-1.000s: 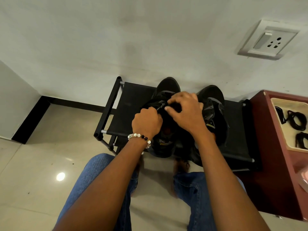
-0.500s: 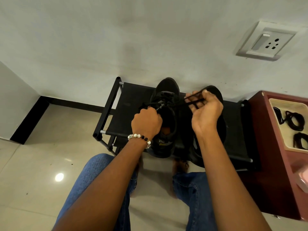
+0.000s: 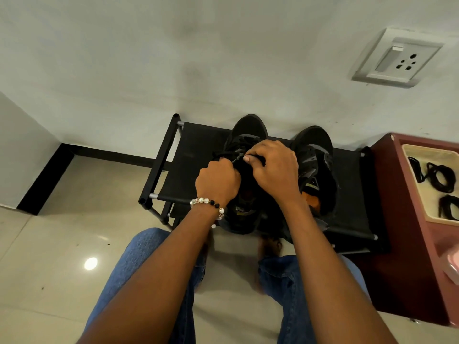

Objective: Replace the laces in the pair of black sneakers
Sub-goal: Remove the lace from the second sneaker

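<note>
Half a second ago the right hand [image 3: 273, 170] was lifted off to the right, drawing a black lace [image 3: 221, 155] taut over the right sneaker [image 3: 314, 155]; now it has come back onto the left sneaker [image 3: 249, 127], fingers curled over the eyelet area beside the thumb — pinching there, though the lace under it is hidden. The left hand [image 3: 218, 181], wearing a beaded bracelet [image 3: 207, 203], has hardly moved and stays clenched on the lace at that sneaker's left edge. The two hands are nearly touching. Both sneakers stand side by side, toes to the wall, on the top shelf of a black shoe rack [image 3: 161, 157]. To the right, a cream tray [image 3: 422, 192] on a maroon cabinet [image 3: 397, 244] holds several coiled black laces [image 3: 440, 176].
</note>
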Available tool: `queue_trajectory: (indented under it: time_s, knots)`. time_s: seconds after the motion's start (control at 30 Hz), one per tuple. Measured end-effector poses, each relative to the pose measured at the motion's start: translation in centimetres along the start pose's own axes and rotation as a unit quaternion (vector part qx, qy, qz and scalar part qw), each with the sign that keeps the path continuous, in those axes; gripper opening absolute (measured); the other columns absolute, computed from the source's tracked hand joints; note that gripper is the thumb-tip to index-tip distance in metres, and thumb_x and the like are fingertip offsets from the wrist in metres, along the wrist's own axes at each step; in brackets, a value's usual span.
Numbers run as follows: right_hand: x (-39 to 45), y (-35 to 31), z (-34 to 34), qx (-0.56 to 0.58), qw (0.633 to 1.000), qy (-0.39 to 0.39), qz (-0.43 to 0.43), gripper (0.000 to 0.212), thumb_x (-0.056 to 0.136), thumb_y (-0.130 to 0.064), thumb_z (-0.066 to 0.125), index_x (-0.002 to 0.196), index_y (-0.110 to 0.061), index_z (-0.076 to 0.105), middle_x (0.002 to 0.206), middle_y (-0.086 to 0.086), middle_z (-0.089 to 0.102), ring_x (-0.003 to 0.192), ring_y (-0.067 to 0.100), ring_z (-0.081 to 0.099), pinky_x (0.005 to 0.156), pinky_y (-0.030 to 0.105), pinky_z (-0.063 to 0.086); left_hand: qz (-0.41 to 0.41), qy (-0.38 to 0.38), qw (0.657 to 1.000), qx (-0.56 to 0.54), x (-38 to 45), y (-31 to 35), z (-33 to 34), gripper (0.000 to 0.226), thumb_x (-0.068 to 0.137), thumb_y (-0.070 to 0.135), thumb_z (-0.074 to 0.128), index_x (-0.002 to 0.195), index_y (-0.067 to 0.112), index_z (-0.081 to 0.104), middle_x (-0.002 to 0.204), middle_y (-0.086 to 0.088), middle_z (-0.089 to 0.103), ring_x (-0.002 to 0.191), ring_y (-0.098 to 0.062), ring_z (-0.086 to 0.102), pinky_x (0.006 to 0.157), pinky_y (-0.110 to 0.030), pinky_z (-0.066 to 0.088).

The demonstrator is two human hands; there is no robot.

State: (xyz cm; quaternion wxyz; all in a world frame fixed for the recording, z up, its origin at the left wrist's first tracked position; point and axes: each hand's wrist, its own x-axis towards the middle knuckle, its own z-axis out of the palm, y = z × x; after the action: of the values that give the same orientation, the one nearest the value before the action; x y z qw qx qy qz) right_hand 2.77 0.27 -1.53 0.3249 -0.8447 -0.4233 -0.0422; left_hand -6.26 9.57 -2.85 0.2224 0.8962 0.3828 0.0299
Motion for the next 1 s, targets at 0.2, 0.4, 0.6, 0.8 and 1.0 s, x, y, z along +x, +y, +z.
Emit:
queue_trajectory:
  time_s: [0.2,0.4,0.6,0.8,1.0]
  knots:
    - [0.6,0.3,-3.0,0.694,0.65,0.173,0.257,0.009,0.093,0.0,0.054,0.089,0.0,0.062,0.088,0.012,0.068,0.081,0.026,0.069,0.073,0.038,0.057,0.005,0.006,1.0,-0.009,0.0,0.0,0.0,0.029,0.098,0.028,0.041,0.099,0.002,0.056,0.091,-0.014,0.058,0.083,-0.038,0.059,0.06,-0.034,0.039]
    - [0.7,0.7,-3.3,0.673,0.687,0.115,0.25,0.014,0.098,-0.01,0.047,0.089,-0.008,0.058,0.074,0.006,0.056,0.057,0.014,0.047,0.054,0.028,0.04,-0.001,0.001,1.0,-0.013,0.0,0.1,-0.1,0.023,0.097,0.026,0.042,0.091,0.006,0.052,0.081,-0.008,0.049,0.075,-0.033,0.054,0.059,-0.033,0.037]
    - [0.2,1.2,-0.6,-0.022,0.994,-0.101,0.017,0.024,0.085,-0.035,0.068,0.106,-0.024,0.071,0.107,-0.004,0.063,0.105,0.019,0.054,0.084,0.042,0.048,-0.003,-0.005,1.0,-0.009,0.0,0.2,-0.2,0.03,0.098,0.03,0.042,0.104,0.005,0.056,0.096,-0.014,0.058,0.087,-0.039,0.059,0.062,-0.033,0.037]
    - [0.1,0.4,0.0,0.084,0.996,-0.009,-0.001,0.01,0.082,-0.016,0.068,0.085,-0.011,0.076,0.091,-0.001,0.071,0.09,0.019,0.064,0.08,0.044,0.052,-0.004,-0.006,1.0,0.001,-0.1,0.3,-0.3,0.031,0.098,0.029,0.04,0.105,0.003,0.056,0.101,-0.017,0.06,0.089,-0.041,0.06,0.062,-0.034,0.037]
    - [0.4,-0.7,-3.4,0.617,0.762,0.111,0.159,0.011,0.094,0.001,0.053,0.092,0.002,0.063,0.09,0.014,0.07,0.078,0.028,0.07,0.074,0.036,0.056,-0.009,-0.01,1.0,-0.005,-0.2,0.4,-0.5,0.027,0.098,0.026,0.041,0.099,0.003,0.056,0.088,-0.011,0.054,0.083,-0.038,0.058,0.061,-0.034,0.037]
